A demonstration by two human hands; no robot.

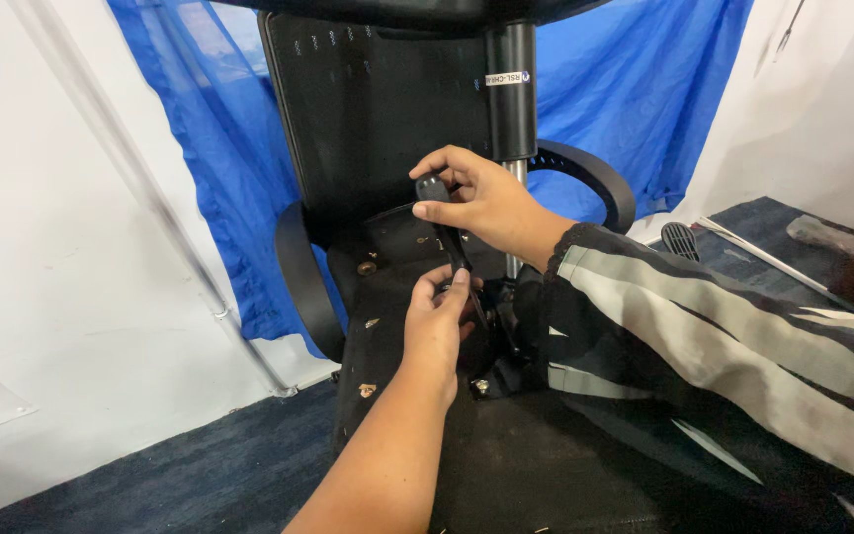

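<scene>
My right hand point(481, 198) pinches the paddle end of a black lever point(444, 222) while my left hand point(439, 321) grips its lower end, steadying it against the overturned office chair's underside point(387, 326) (2 hands for control).

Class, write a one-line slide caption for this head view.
Both hands, left hand and right hand, grip a slim black lever beneath an overturned black office chair.
</scene>
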